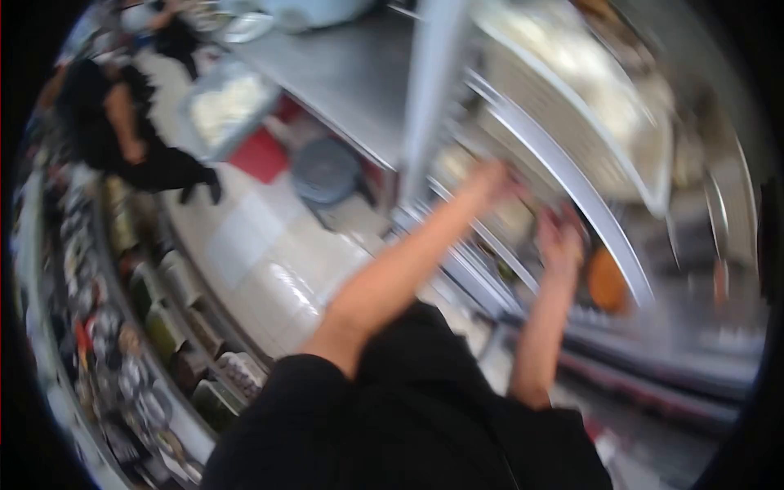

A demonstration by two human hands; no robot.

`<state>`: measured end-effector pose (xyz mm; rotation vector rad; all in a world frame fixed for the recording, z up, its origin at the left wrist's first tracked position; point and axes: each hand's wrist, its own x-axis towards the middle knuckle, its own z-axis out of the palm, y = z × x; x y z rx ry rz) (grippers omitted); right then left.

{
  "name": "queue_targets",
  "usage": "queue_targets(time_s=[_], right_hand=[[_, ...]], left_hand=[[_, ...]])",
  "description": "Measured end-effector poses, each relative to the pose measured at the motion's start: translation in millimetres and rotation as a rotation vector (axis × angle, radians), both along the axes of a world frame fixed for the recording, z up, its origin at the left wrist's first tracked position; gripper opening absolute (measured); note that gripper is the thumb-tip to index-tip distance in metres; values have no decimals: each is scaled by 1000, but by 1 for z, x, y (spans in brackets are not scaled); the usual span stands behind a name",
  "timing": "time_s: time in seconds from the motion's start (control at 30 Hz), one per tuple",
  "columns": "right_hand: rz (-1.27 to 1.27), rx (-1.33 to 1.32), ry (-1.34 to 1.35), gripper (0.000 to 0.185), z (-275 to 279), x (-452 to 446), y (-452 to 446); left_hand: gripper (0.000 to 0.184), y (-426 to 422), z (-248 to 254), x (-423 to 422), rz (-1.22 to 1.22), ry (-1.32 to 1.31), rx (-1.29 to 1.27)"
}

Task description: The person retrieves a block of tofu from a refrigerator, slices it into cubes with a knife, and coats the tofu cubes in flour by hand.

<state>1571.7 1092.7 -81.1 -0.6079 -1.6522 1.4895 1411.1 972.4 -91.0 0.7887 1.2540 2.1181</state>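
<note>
My left hand [500, 181] and my right hand [562, 233] reach into a metal shelf rack on the right, a short way apart from each other. Motion smears the fingers of both, so their pose is unclear. A thin dark shape shows between the two hands; I cannot make out what it is or whether either hand holds it. Just above them runs the pale edge of a shelf [572, 175]. Over that shelf sits a large white tub [563, 77] with whitish contents. Beside my right wrist is a round orange thing [606, 279].
A steel table [343, 69] stands ahead, with a grey stool [327, 171] by it. Beyond is a bin of white food [233, 102] near a red box [260, 155]. A person in black [122, 122] stands at the far left. Food containers [163, 314] line the left counter.
</note>
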Motion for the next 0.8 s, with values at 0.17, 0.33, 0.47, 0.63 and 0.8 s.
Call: queue_targets(time_s=[0.17,0.33,0.47,0.63,0.8], right_hand=[[273,-921,373,13,113,8,-46],[186,-436,-157,21,71,-4,-30],[302,229,-461,26,32,-47,-14],[352,968,-388,21,10,-131,-23],[544,934,-612,21,34,-154,-49]], left_hand=[[26,-33,141,4,-55,-583,-28],[27,-22,120,-7,-31,-668,-23],[28,-30,136,-1,-32,-629,10],[27,-32,146,4,-8,-649,-86],[23,26,60,-19,222,-720,-67]])
